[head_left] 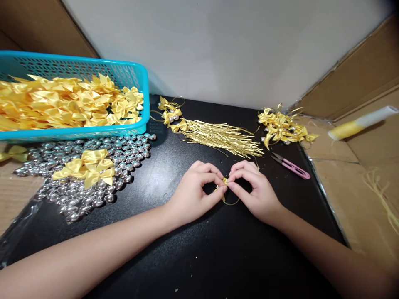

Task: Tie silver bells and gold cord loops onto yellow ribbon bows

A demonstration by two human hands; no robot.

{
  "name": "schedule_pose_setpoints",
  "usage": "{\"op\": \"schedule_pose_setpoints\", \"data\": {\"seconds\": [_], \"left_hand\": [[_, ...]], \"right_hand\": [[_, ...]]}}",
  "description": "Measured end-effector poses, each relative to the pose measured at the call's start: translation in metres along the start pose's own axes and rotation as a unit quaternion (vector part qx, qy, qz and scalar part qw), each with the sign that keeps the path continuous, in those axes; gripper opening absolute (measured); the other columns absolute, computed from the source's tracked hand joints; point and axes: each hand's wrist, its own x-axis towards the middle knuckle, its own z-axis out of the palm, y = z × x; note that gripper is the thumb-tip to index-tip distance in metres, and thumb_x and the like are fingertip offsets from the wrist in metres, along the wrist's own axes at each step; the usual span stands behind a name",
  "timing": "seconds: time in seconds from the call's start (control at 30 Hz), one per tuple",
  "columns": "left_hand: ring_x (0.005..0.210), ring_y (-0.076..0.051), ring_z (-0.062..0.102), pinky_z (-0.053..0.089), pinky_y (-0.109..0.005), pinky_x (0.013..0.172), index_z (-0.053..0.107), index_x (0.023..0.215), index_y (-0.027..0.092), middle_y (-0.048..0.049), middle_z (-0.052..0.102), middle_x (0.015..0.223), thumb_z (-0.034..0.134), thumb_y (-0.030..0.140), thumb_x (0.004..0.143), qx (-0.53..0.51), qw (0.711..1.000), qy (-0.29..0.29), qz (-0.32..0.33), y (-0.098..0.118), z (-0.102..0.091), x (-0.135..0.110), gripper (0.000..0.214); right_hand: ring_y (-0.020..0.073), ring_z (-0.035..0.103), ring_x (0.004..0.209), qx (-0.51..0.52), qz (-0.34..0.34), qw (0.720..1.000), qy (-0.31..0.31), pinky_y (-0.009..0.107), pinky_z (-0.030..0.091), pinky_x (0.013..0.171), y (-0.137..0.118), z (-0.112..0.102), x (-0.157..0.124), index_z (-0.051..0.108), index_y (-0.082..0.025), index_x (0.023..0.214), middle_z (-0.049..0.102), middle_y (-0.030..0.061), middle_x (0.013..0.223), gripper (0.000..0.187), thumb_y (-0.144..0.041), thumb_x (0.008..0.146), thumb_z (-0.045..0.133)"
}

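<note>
Over the black tabletop (149, 257), both hands meet fingertip to fingertip on a small yellow ribbon bow (225, 182). My left hand (199, 187) pinches it from the left between thumb and fingers. From the right, my right hand (254, 187) pinches at the same spot. A thin gold cord (232, 204) loops out below the fingertips. Most of the bow is hidden by the fingers. Just beyond the hands lies a bundle of gold cords (221, 137). Pink-handled thread snips (293, 167) rest to the right, blades pointing up-left.
A blue basket (145, 91) full of yellow bows stands back left. Silver beads (75, 203) spread before it, with several loose bows (90, 164) on top. Corded bows with beads lie in two piles, one back centre (171, 114), one back right (279, 126). Cardboard (358, 195) borders the right.
</note>
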Motion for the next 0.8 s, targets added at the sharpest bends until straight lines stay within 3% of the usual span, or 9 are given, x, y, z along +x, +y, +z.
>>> {"op": "schedule_pose_setpoints", "data": {"seconds": [0.47,0.8], "left_hand": [[0.088,-0.018,0.058,0.042,-0.033,0.081,0.072,0.074,0.02,-0.0011,0.071,0.09,0.067,0.016,0.081,-0.001,1.0,0.008,0.002,0.0006,0.0005,0.0004,0.009],[0.089,-0.018,0.058,0.042,-0.032,0.08,0.073,0.077,0.02,-0.0012,0.071,0.09,0.068,0.019,0.083,0.003,1.0,0.01,-0.005,-0.001,0.0007,-0.0013,0.008]], "right_hand": [[0.0212,0.054,0.092,-0.004,-0.025,1.0,0.001,0.041,0.041,0.082,0.0016,0.0014,-0.0009,0.066,-0.022,0.087,0.059,0.0044,0.092,0.009,-0.016,0.087,0.059],[0.0178,0.055,0.085,0.008,-0.055,0.998,0.03,0.035,0.043,0.078,0.0021,0.0019,0.0002,0.07,-0.021,0.087,0.06,0.0031,0.086,0.011,-0.014,0.086,0.061]]}}
